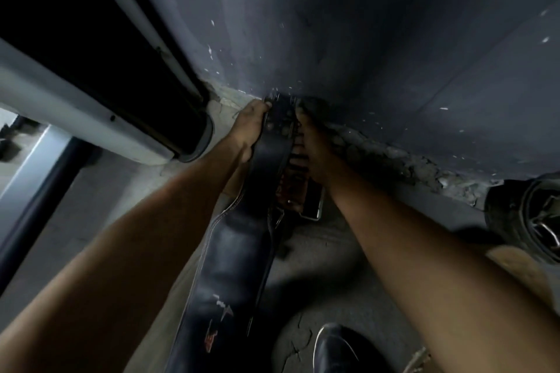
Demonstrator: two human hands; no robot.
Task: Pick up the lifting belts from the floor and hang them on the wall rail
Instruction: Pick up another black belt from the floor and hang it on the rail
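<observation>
A long black leather lifting belt (233, 254) with white stitching hangs down the middle of the view, its studded end up at the foot of the dark wall. My left hand (250, 127) grips the left edge of that upper end. On the right edge, my right hand (309, 142) curls round the belt next to a metal buckle (312, 203). A second belt (527, 215), coiled with a metal buckle, lies on the floor at the far right. No wall rail is visible.
A dark grey wall (378, 39) fills the upper view, with crumbled plaster along its base. A white-framed treadmill end (121, 118) stands at the left. My black shoe (333, 348) is on the cracked concrete floor at the bottom.
</observation>
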